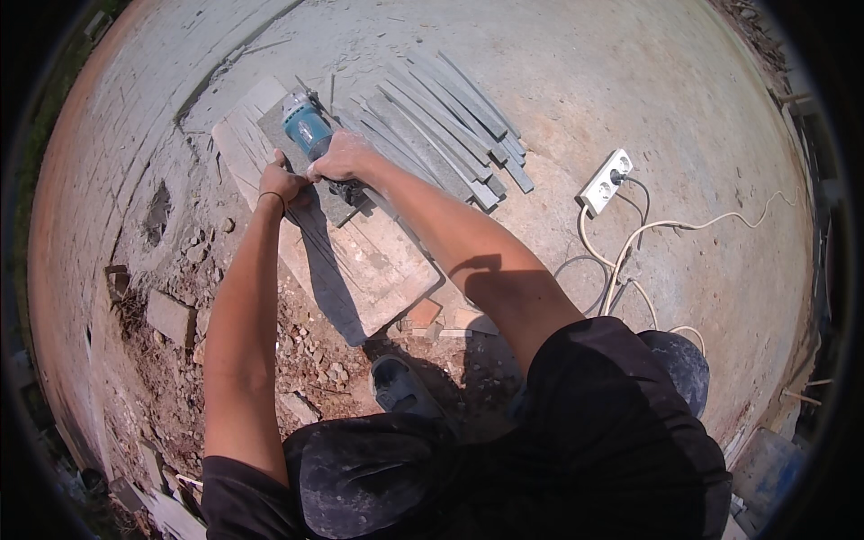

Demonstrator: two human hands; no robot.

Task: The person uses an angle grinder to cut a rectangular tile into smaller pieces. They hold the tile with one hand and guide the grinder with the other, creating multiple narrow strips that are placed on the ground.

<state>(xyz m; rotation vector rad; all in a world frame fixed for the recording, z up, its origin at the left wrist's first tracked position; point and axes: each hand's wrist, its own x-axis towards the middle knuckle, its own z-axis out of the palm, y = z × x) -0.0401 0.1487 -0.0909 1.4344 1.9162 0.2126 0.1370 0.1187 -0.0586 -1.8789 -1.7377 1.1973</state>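
Teal power tool gripped over a grey stone slab

The teal power tool [309, 135] sits over a grey slab [273, 124], which lies on a pale, scored board [382, 270] on the ground. The right hand [342, 158] is wrapped around the tool's body, its skin dusted white. The left hand [283, 184] is beside the slab's left edge, fingers bent; whether they pinch the slab, press it or touch the tool, I cannot tell at this size.

The tool looks dense and fairly heavy for one hand—a hard, rounded casing that dust could make slick. The thick barrel seems the surest place to hold, with fingers well away from the dark metal underside. The slab should be stiff but brittle, best steadied flat by its outer edge.

Beyond lie narrow grey strips [441, 121], straight-edged, matt and fanned in a loose stack; strips that thin would probably snap if lifted by one end. To the right, a smooth white power strip [605, 183] rests on dusty concrete near a looping cream cable [693, 221]. Crumbly rubble [315, 360]—rough, irregular bits—borders the board.
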